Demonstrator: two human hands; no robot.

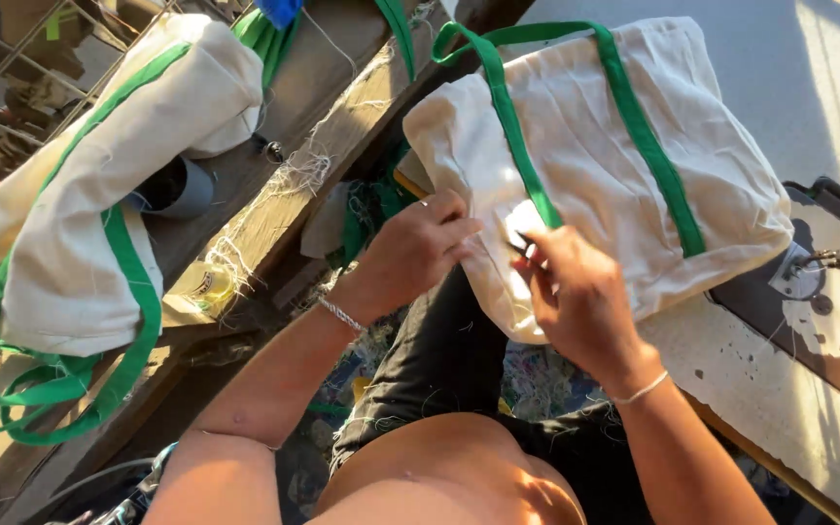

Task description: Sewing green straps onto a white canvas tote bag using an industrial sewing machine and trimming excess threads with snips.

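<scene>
At the desk's near edge, the left hand pinches the cream bag by its green strap while the right hand grips a small cutting tool, apparently trimming threads, with bags that look finished piled on the bench to the left.
</scene>
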